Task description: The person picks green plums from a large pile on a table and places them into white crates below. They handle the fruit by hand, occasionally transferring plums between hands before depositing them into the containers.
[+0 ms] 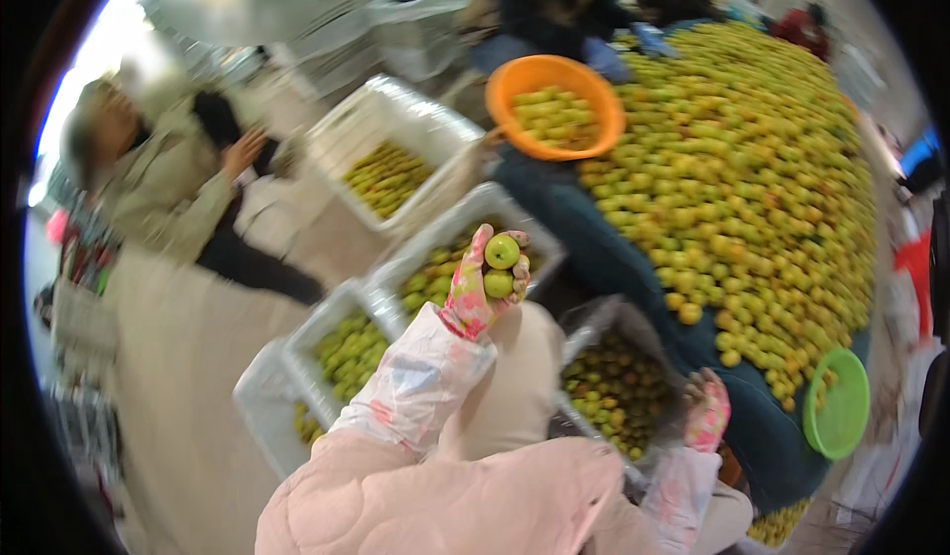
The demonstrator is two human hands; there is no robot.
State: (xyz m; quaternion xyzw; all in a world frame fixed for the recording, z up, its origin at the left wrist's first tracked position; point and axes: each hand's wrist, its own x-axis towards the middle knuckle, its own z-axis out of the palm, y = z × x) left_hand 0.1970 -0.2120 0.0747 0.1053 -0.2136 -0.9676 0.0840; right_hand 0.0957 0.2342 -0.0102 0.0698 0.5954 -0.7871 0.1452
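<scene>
My left hand, in a pink floral glove with a pale sleeve, holds two small green fruits above the lined crates. Under it stands a white crate partly filled with green fruit. My right hand, gloved alike, is at the lower right beside a dark-lined crate of darker fruit; its fingers look loosely curled, and whether it holds anything I cannot tell. A large heap of yellow-green fruit lies on the right, bordered by a blue padded edge.
An orange basin with fruit sits at the heap's upper left edge. A green basin is tilted at its lower right. More lined crates stand to the left, near a seated person. Other people sit behind the orange basin.
</scene>
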